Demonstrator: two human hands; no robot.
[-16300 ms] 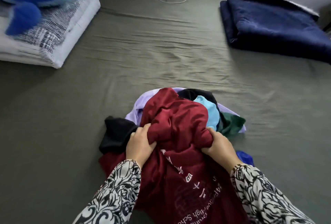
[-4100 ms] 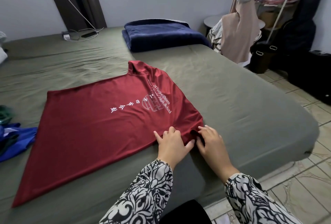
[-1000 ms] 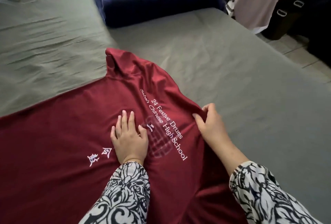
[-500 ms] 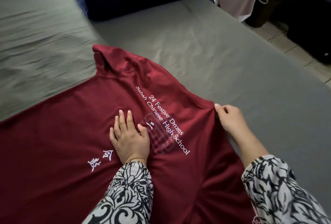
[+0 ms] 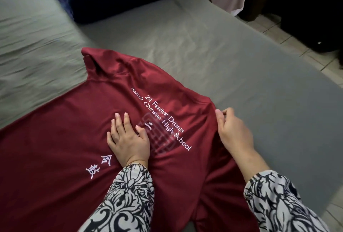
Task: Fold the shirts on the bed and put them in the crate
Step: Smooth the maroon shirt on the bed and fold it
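Spread flat on the bed (image 5: 213, 50), print side up: the maroon shirt (image 5: 55, 148), collar toward the far side, hem running off to the left, long axis lying across the body's front. Pressed flat on the cloth beside the white lettering, fingers straight: the left hand (image 5: 128, 139), serving as an anchor. At the shirt's right edge, near the shoulder seam: the right hand (image 5: 233, 131), thumb and fingers pinching the cloth, sleeve seemingly tucked beneath. Likely next: that pinched edge carried leftward over the anchoring hand, the right hand being nearer. No crate in view.
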